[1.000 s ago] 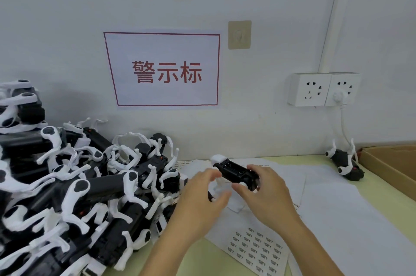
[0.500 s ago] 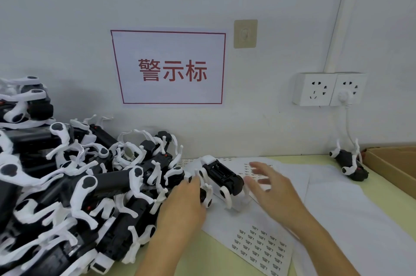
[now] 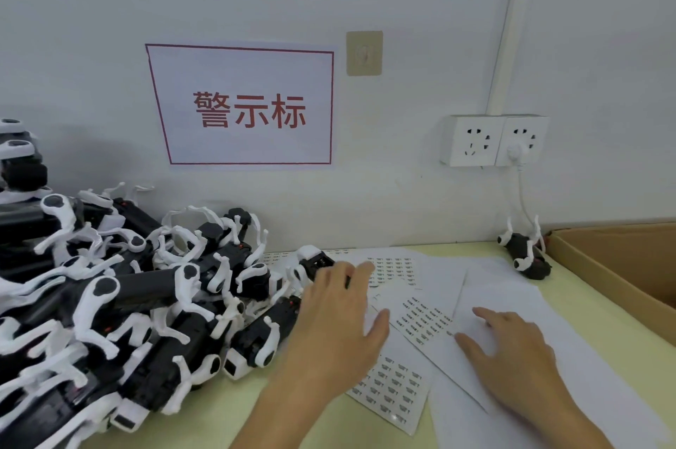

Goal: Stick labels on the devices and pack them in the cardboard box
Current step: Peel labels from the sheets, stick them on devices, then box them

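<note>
Your left hand [image 3: 338, 320] covers most of the device [image 3: 314, 263] at 12 o'clock from it, so you see only its white end cap and a bit of black body; whether your straight fingers press it or merely lie over it is hard to tell. The print on the label sheets [image 3: 426, 318] is too small to read, and the nearest sheet is partly hidden under your left palm. The cardboard box [image 3: 618, 265] at 3 o'clock is cut off by the frame edge. Your right hand [image 3: 512, 353] lies flat and relaxed, holding nothing, on a blank paper sheet [image 3: 501, 296]. The devices are black bodies with curved white arms; a large tangled pile [image 3: 120, 302] sits at 9 o'clock, and one lone device [image 3: 525, 254] lies at 2 o'clock, just beside the box.
</note>
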`<action>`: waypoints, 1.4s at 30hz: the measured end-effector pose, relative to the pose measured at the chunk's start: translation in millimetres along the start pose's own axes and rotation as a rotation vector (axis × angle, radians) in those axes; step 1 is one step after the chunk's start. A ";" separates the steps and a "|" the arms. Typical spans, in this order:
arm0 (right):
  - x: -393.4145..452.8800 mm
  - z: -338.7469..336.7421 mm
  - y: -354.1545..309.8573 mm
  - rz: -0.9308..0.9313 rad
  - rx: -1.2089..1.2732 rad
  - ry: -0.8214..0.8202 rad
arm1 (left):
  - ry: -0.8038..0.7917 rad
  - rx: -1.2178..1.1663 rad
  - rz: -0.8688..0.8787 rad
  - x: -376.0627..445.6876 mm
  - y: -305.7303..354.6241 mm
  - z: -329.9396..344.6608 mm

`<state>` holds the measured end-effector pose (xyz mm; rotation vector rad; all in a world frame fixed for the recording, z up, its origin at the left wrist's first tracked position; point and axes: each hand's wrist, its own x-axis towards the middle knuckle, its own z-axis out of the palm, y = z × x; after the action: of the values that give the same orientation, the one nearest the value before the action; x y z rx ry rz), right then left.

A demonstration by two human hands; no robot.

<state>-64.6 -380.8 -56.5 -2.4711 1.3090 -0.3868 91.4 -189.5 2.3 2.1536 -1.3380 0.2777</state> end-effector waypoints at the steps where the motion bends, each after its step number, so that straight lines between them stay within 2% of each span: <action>1: -1.2 0.2 0.1 -0.017 0.020 0.004 | -0.011 -0.017 0.033 -3.8 6.4 7.7; 4: -6.0 -0.3 -1.4 -0.072 0.070 0.010 | -0.052 -0.081 0.077 -14.2 22.8 33.7; 8: -9.5 -0.4 -5.4 -0.104 0.114 -0.009 | -0.100 -0.189 0.001 -12.5 34.0 68.3; 11: -10.0 -2.0 -3.8 -0.094 0.240 -0.031 | -0.160 -0.152 -0.064 -11.6 41.8 94.7; 15: -6.4 -6.8 -1.8 -0.080 0.405 -0.031 | -0.167 -0.041 -0.029 -11.8 41.2 113.4; 22: -4.0 -9.7 -6.1 0.016 0.670 -0.139 | -0.104 -0.153 -0.072 -12.4 40.5 112.1; 33: -14.7 -19.2 -12.9 -0.021 1.051 -0.108 | 0.083 -0.175 0.042 -5.5 49.5 100.7; 37: -17.5 -20.4 -12.7 -0.039 1.094 -0.181 | 0.105 -0.292 0.024 -3.7 52.0 101.6; 42: -19.5 -19.2 -13.8 -0.060 1.077 -0.187 | 0.120 -0.609 -0.164 -3.6 52.1 103.2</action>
<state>-72.2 -360.0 -35.2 -1.5712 0.6516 -0.6395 31.5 -263.2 -63.7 1.6851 -1.0038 -0.0643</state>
